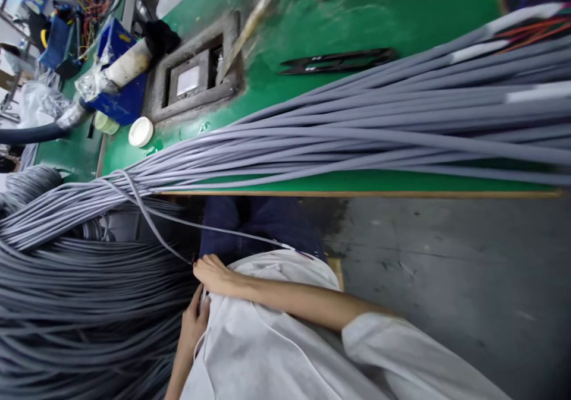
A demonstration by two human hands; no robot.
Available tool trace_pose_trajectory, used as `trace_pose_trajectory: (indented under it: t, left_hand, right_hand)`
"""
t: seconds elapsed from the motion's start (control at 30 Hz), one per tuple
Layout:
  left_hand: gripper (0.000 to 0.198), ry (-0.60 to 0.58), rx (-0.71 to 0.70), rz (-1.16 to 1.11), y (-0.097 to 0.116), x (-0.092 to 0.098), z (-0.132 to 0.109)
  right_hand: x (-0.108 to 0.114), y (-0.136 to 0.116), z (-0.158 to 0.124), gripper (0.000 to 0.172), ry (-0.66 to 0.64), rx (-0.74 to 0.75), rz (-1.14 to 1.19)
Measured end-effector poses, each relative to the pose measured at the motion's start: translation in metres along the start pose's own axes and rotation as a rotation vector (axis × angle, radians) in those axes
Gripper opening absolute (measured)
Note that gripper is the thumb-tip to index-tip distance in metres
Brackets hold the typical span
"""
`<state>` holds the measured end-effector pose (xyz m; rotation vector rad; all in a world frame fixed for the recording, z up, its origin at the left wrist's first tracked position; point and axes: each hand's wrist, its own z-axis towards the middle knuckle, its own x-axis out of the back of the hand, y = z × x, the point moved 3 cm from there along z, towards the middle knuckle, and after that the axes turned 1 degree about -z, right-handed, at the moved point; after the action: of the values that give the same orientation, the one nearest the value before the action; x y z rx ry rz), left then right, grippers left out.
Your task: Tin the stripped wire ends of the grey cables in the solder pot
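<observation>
At the lower left of the head view, my right hand (215, 274) is closed on the end of a grey cable (154, 227). That cable loops down from the bundle on the bench, and its tip is mostly hidden at my fingers. Just below is my left hand (193, 321), thumb and fingers stretched upward and apart, fingertips close under my right hand. I cannot see anything held in it. Another loose grey cable (232, 232) crosses above my lap, with a white section and thin coloured wires at its end.
A thick bundle of grey cables (285, 144) lies along the green bench (401, 8). Black thread snips (336, 61), a framed metal well (196, 100) with a brush (245, 34), a white lid (141, 132) and a blue box (127, 85) sit behind it. Coiled cables (80, 317) hang at left.
</observation>
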<state>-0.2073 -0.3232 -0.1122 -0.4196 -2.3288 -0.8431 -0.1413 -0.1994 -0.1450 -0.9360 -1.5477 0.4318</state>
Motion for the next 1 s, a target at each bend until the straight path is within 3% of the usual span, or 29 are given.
trace_pose_trajectory:
  t: [0.1,0.2,0.4,0.5,0.6,0.67,0.7,0.8,0.87,0.93,1.0]
  left_hand:
    - [0.033,0.063,0.018,-0.003,0.0,-0.014,0.024]
    - [0.039,0.105,-0.013,-0.034,-0.003,-0.015,0.031]
    - [0.054,-0.041,-0.01,-0.021,-0.014,0.001,0.014]
    - [0.06,-0.033,0.008,0.027,0.004,0.003,0.029]
    - [0.041,-0.058,-0.166,0.127,0.062,0.015,0.035]
    - [0.025,-0.218,-0.322,0.212,0.115,0.028,0.026]
    - [0.026,-0.22,-0.428,0.205,0.144,0.039,0.02]
    - [0.024,0.137,-0.879,0.156,0.232,0.078,0.017]
    - [0.022,0.299,-1.137,0.221,0.28,0.09,0.031]
    - [0.015,0.265,-1.255,0.373,0.316,0.087,0.056]
    - [0.009,0.146,-1.289,0.489,0.339,0.077,0.079]
  right_hand:
    - [-0.003,-0.005,0.0,0.022,-0.02,0.001,0.009]
    - [-0.003,-0.004,-0.003,0.023,-0.017,-0.021,0.019]
    - [0.001,-0.001,-0.008,0.022,0.013,-0.076,0.018]
    - [0.011,0.006,-0.009,0.017,0.06,-0.105,0.05]
    - [0.035,0.017,-0.022,0.01,0.19,-0.128,0.136]
    - [0.059,0.023,-0.042,0.014,0.326,-0.122,0.217]
    - [0.072,0.024,-0.055,0.019,0.412,-0.118,0.256]
    - [0.108,0.023,-0.1,0.027,0.683,-0.138,0.324]
    - [0.128,0.016,-0.127,0.031,0.888,-0.126,0.338]
    - [0.146,0.009,-0.149,0.027,1.132,-0.087,0.328]
    - [0.161,0.006,-0.163,0.022,1.326,-0.08,0.292]
